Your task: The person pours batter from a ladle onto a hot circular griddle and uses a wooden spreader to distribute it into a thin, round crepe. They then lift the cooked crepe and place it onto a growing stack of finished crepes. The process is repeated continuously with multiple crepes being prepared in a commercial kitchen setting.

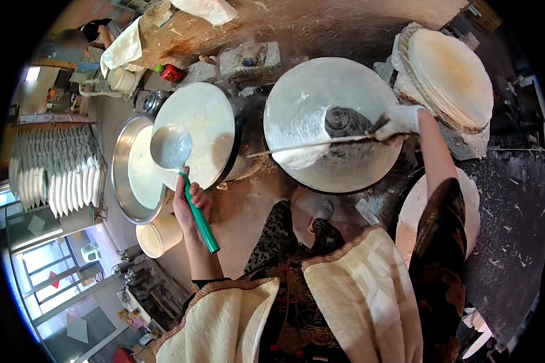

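My left hand [191, 202] grips the green handle of a metal ladle [171, 145], whose bowl is over a pale round griddle [212, 112]. My right hand [396, 124], in a white glove with a dark, dirty palm, grips a long thin spreading stick [309, 144] held across the larger round griddle [330, 78]. White batter covers part of that griddle's left side, around a dark central patch. Left of the ladle sits a wide steel bowl [122, 166] of pale liquid.
A cream bucket [155, 241], a red jar [172, 73] and a stack of round flat sheets [447, 72] surround the griddles. Another round surface [418, 212] lies under my right arm, beside a dark counter [508, 236]. Another person [97, 31] is at the upper left.
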Motion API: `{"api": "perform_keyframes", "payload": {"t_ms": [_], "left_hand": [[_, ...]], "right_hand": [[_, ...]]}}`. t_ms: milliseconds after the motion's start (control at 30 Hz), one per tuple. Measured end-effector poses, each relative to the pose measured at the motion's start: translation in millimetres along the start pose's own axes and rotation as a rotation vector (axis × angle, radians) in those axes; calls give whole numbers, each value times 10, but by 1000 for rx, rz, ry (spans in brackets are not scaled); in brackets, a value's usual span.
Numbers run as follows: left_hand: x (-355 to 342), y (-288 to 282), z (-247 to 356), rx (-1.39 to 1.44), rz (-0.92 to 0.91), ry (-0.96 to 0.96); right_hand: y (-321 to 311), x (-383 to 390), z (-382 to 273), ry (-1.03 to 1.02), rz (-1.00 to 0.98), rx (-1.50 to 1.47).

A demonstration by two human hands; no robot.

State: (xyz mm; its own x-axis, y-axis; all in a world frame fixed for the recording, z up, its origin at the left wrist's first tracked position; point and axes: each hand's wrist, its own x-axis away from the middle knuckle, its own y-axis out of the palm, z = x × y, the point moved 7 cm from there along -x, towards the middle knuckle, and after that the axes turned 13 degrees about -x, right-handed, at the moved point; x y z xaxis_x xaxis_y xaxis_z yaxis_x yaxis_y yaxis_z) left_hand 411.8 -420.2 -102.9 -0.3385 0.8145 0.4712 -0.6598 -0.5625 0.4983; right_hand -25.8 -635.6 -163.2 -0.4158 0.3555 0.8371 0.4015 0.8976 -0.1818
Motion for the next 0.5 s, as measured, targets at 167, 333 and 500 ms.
{"api": "perform_keyframes", "payload": {"t_ms": [167, 333, 500], "left_hand": [[-63, 345, -48, 152, -316, -18], [-33, 679, 135, 308, -580, 0], [-82, 556, 378, 240, -583, 15]], "right_hand": [[34, 598, 667, 101, 86, 245], [708, 1407, 2007, 192, 509, -67], [2622, 902, 982, -143, 403, -954]]}}
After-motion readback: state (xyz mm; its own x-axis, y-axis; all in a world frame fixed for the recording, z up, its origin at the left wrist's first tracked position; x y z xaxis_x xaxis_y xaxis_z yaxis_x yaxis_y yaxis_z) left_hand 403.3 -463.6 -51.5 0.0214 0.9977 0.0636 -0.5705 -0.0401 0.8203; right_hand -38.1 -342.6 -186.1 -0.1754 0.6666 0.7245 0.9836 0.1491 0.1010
